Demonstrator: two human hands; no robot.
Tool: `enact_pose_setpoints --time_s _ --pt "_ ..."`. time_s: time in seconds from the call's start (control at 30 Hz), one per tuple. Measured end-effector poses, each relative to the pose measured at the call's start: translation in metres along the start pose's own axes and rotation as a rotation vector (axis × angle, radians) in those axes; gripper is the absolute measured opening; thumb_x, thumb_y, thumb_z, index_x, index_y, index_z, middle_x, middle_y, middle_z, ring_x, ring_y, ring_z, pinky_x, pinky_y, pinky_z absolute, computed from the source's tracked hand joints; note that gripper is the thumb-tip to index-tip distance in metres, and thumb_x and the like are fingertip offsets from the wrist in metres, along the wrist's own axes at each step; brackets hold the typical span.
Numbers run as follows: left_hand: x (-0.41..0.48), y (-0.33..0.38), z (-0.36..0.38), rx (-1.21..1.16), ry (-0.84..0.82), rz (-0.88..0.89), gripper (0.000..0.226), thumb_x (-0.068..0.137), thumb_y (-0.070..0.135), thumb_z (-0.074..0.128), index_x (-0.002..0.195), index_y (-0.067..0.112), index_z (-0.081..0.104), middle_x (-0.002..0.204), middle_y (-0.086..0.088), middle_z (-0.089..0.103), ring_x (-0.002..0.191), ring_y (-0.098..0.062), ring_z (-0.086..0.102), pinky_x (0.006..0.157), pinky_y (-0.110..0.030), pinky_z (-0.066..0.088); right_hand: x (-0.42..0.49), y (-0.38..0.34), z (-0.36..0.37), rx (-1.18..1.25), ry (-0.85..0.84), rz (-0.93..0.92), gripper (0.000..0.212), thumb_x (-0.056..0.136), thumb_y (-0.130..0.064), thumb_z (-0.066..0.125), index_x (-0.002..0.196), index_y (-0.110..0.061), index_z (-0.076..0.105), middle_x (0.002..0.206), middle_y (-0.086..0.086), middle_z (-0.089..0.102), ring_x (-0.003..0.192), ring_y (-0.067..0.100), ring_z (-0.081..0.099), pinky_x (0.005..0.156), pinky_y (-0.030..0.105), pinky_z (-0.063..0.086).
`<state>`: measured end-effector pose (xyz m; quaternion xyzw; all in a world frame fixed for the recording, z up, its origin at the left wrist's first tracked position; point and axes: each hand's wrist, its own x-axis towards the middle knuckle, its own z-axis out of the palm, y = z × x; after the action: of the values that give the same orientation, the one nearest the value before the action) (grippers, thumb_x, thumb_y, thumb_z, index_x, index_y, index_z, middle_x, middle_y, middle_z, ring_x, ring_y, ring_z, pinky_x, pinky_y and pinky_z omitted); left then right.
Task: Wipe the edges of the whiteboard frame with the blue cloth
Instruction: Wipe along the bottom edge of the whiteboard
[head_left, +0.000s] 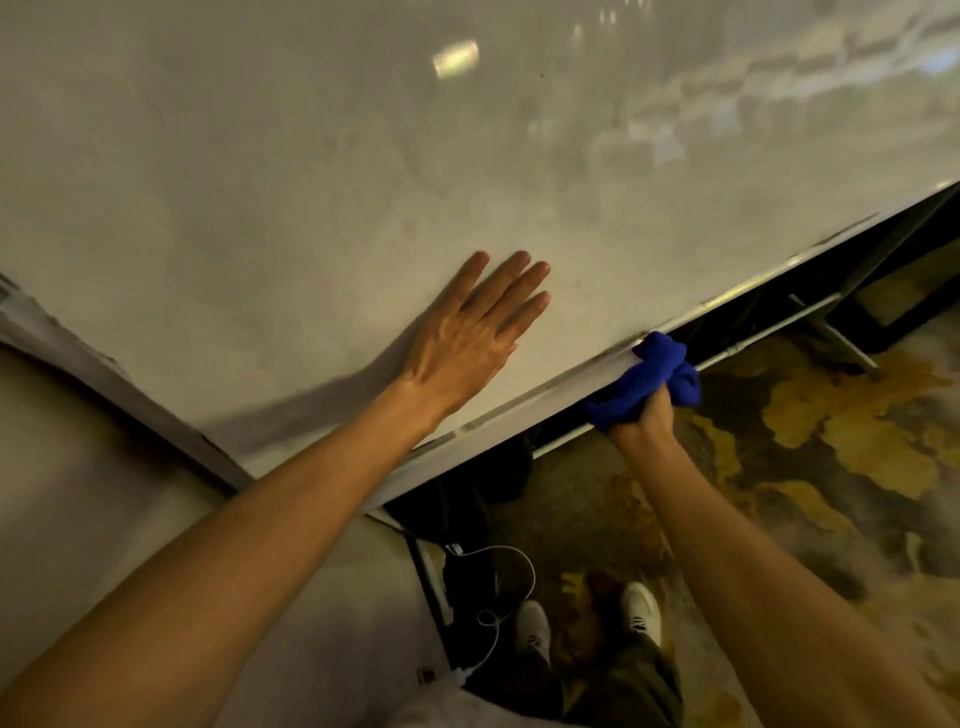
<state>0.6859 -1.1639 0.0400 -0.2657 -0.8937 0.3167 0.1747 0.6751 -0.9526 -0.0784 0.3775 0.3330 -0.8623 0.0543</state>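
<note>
A large whiteboard (363, 156) fills the upper part of the head view, its surface smeared grey. Its pale metal frame (519, 400) runs diagonally along the bottom edge, from lower left up to the right. My left hand (467, 338) lies flat on the board just above that edge, fingers spread. My right hand (641, 415) grips a bunched blue cloth (654, 371) and presses it against the bottom frame edge from below, to the right of my left hand.
Under the board are dark stand bars (769, 332) and a patterned yellow-grey carpet (831, 441). A white cable (498, 597) trails on the floor by a wall panel (130, 519) at lower left. My white shoes (641, 608) stand below.
</note>
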Motion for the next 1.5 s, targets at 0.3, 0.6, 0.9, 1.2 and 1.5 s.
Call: enact_pose_setpoints --time_s 0.3,0.6,0.9,1.2,1.5 --pt "-0.016 0.001 0.005 0.042 0.028 -0.003 0.069 0.106 0.046 0.023 0.160 0.017 -0.008 0.166 -0.010 -0.014 0.153 -0.029 -0.007 0.113 -0.051 -0.017 -0.034 0.081 0.020 0.070 0.015 0.364 0.027 0.099 -0.028 0.046 0.120 -0.015 0.055 0.123 0.008 0.055 0.108 0.022 0.056 0.086 0.038 0.047" --pt "-0.049 -0.013 0.013 0.159 0.048 0.032 0.064 0.106 0.048 0.014 0.161 0.021 -0.006 0.168 -0.004 -0.003 0.154 -0.024 0.004 0.115 -0.050 -0.013 -0.108 0.187 0.048 -0.050 -0.198 0.599 0.074 0.044 -0.044 0.091 0.106 -0.013 0.062 0.122 0.014 0.062 0.103 0.030 0.060 0.075 0.044 0.055" --pt "-0.071 -0.018 0.011 0.169 0.018 0.021 0.062 0.107 0.046 0.014 0.161 0.020 -0.005 0.168 -0.004 -0.003 0.154 -0.024 0.003 0.113 -0.050 -0.014 -0.057 0.114 0.022 0.265 -0.089 0.433 0.052 0.077 -0.060 0.062 0.113 -0.022 0.066 0.111 0.007 0.070 0.103 0.030 0.062 0.085 0.048 0.054" --pt "-0.075 -0.020 0.020 0.166 0.058 -0.002 0.065 0.106 0.047 0.019 0.161 0.021 -0.002 0.168 -0.004 -0.001 0.153 -0.024 0.006 0.117 -0.050 -0.011 -0.111 0.187 0.043 0.144 -0.143 0.675 0.067 0.066 -0.072 0.061 0.106 -0.019 0.063 0.110 0.013 0.065 0.101 0.038 0.058 0.071 0.051 0.055" --pt "-0.082 -0.024 0.021 0.177 0.054 0.012 0.064 0.106 0.047 0.018 0.161 0.022 -0.001 0.168 -0.004 0.001 0.153 -0.023 0.005 0.117 -0.050 -0.009 -0.119 0.184 0.044 0.093 -0.136 0.608 0.101 0.025 -0.059 0.084 0.115 -0.017 0.064 0.115 0.014 0.066 0.109 0.038 0.057 0.083 0.053 0.052"
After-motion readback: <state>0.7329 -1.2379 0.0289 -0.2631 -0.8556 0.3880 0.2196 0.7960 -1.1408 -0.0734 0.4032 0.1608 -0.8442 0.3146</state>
